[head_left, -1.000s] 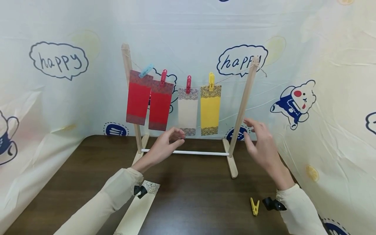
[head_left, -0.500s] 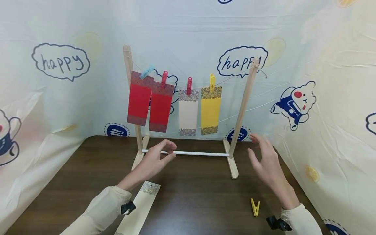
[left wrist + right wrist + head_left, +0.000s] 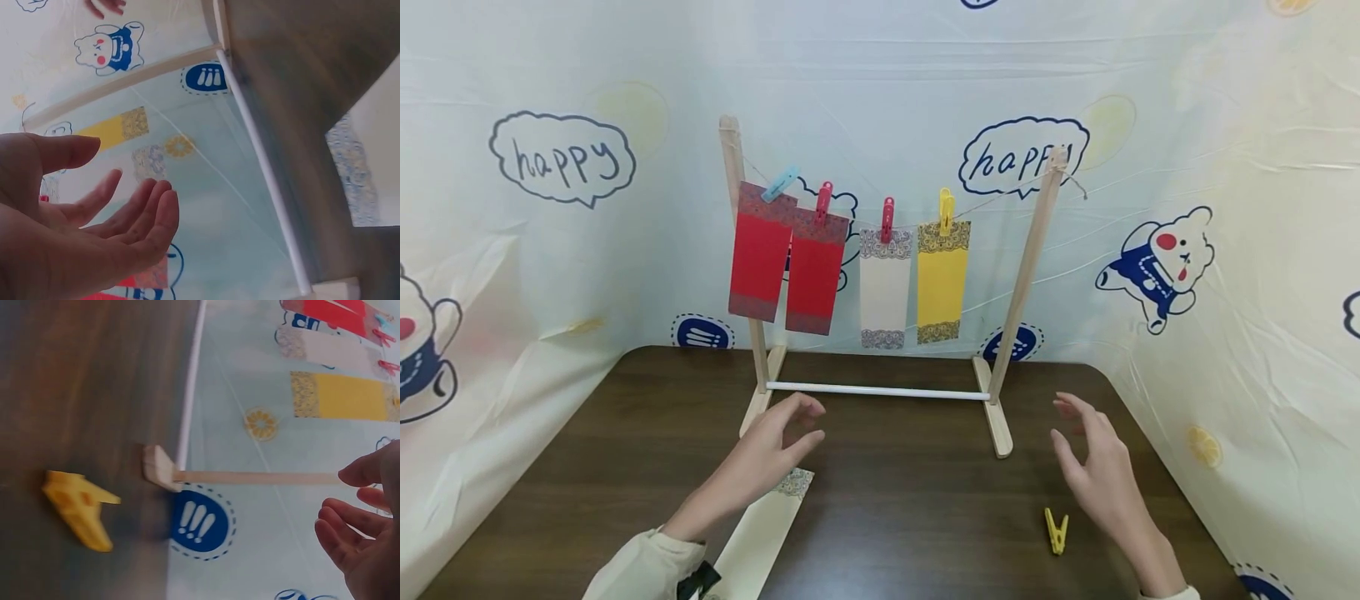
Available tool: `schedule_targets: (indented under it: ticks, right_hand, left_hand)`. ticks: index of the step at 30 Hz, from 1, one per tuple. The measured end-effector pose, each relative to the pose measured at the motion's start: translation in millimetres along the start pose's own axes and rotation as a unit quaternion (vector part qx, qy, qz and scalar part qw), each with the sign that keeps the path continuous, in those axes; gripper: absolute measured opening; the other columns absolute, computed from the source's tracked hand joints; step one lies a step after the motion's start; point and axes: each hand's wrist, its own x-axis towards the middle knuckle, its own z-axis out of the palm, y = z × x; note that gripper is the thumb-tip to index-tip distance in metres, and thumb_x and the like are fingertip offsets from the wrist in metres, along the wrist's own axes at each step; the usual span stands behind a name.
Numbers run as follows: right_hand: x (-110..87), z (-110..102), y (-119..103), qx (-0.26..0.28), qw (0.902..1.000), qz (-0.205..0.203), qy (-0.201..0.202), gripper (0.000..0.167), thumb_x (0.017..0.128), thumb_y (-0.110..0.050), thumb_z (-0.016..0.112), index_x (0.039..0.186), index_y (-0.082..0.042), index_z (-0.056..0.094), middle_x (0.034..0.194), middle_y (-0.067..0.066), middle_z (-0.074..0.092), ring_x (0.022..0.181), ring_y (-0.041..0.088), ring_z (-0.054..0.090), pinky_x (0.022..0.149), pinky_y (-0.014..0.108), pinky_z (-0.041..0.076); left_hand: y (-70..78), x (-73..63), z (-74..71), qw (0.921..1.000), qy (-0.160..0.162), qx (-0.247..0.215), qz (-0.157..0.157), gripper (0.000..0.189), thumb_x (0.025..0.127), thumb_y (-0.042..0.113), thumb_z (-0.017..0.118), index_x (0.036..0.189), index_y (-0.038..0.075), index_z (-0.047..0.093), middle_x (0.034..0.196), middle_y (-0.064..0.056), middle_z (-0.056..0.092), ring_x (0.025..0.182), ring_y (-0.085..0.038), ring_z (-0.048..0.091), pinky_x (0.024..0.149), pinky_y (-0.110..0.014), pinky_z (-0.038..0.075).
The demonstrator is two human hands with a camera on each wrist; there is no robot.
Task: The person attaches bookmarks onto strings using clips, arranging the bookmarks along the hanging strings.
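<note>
My left hand (image 3: 760, 457), fingers loosely bent and holding nothing, hovers above the upper end of a cream card with a lace-print border (image 3: 767, 533) on the table. Over the table's right side, my right hand (image 3: 1105, 475) is likewise relaxed, with nothing in it. Just left of that hand lies a yellow clothespin (image 3: 1057, 532). On the string of a wooden stand (image 3: 1028, 275) hang two red cards, the left one (image 3: 756, 258) under a blue clothespin and the other (image 3: 815, 275) under a red one. Beside them hang a white card (image 3: 885, 287) with a red clothespin and a yellow card (image 3: 943, 283) with a yellow clothespin.
A white rod (image 3: 880, 390) joins the stand's two feet low above the dark wooden table (image 3: 895, 492). Behind and at both sides hangs a pale printed curtain (image 3: 880, 92).
Both hands have come down and back toward me, away from the hanging cards. The left hand has also moved left, over the cream card. The cards and clothespins stay in place.
</note>
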Motion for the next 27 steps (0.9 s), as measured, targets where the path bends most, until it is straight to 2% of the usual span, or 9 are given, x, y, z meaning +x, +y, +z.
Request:
schedule_targets:
  ticks: [8, 11, 13, 17, 21, 24, 27]
  right_hand:
    - [-30.7, 7, 13, -0.004, 0.9989, 0.043, -0.016, 0.052, 0.087, 0.003, 0.071, 0.135, -0.007, 0.054, 0.117, 0.008, 0.066, 0.097, 0.025, 0.061, 0.08, 0.022, 0.044]
    - [-40.9, 11, 16, 0.002, 0.9987, 0.047, -0.017, 0.05, 0.086, 0.004, 0.072, 0.132, -0.007, 0.056, 0.102, 0.002, 0.067, 0.087, 0.017, 0.06, 0.075, 0.02, 0.044]
    - [-46.2, 13, 19, 0.005, 0.9985, 0.052, -0.019, 0.046, 0.085, 0.005, 0.073, 0.127, -0.008, 0.059, 0.089, -0.004, 0.063, 0.076, 0.01, 0.057, 0.066, 0.019, 0.044]
    - [-54.9, 15, 24, -0.006, 0.9935, 0.101, -0.053, 0.034, 0.089, 0.0, 0.071, 0.12, -0.009, 0.061, 0.071, -0.009, 0.051, 0.059, 0.003, 0.046, 0.052, 0.021, 0.039]
    - [-59.0, 15, 26, -0.026, 0.9752, 0.183, -0.122, 0.028, 0.094, -0.01, 0.067, 0.121, -0.007, 0.062, 0.064, -0.006, 0.048, 0.052, 0.007, 0.042, 0.052, 0.024, 0.036]
    - [-61.0, 16, 28, -0.015, 0.9549, 0.241, -0.172, 0.032, 0.096, -0.016, 0.066, 0.125, -0.005, 0.06, 0.064, -0.002, 0.05, 0.051, 0.011, 0.042, 0.051, 0.026, 0.036]
    - [-65.5, 21, 30, 0.014, 0.9347, 0.285, -0.212, 0.038, 0.095, -0.02, 0.067, 0.128, -0.003, 0.059, 0.063, 0.001, 0.05, 0.049, 0.012, 0.041, 0.049, 0.026, 0.037]
  left_hand:
    - [-9.5, -18.6, 2.3, 0.9993, 0.005, 0.026, -0.025, 0.025, 0.09, 0.008, 0.072, 0.112, 0.012, 0.062, 0.112, -0.001, 0.066, 0.106, -0.021, 0.062, 0.081, -0.036, 0.055]
    - [-14.8, -24.5, 1.9, 0.9987, 0.005, 0.041, -0.03, 0.023, 0.09, 0.01, 0.073, 0.111, 0.012, 0.063, 0.11, -0.002, 0.067, 0.098, -0.018, 0.062, 0.077, -0.035, 0.053]
    - [-19.5, -27.9, 1.1, 0.9981, 0.004, 0.047, -0.039, 0.022, 0.09, 0.012, 0.073, 0.109, 0.012, 0.064, 0.108, -0.002, 0.067, 0.093, -0.016, 0.06, 0.076, -0.035, 0.051]
    - [-35.5, -33.4, 2.2, 0.9958, -0.01, 0.051, -0.076, 0.02, 0.091, 0.014, 0.073, 0.107, 0.011, 0.063, 0.109, -0.006, 0.067, 0.097, -0.023, 0.063, 0.082, -0.041, 0.052]
    - [-55.1, -39.8, 3.8, 0.9907, -0.016, 0.062, -0.12, 0.019, 0.091, 0.015, 0.072, 0.106, 0.008, 0.064, 0.109, -0.01, 0.066, 0.1, -0.029, 0.063, 0.084, -0.046, 0.052]
    - [-67.8, -45.6, 3.0, 0.9876, -0.016, 0.065, -0.142, 0.02, 0.09, 0.016, 0.073, 0.105, 0.006, 0.064, 0.107, -0.009, 0.064, 0.093, -0.024, 0.061, 0.079, -0.041, 0.051]
    - [-77.9, -51.2, 1.6, 0.9854, -0.031, 0.053, -0.159, 0.023, 0.088, 0.015, 0.075, 0.105, 0.004, 0.064, 0.104, -0.009, 0.061, 0.085, -0.019, 0.058, 0.072, -0.034, 0.05]
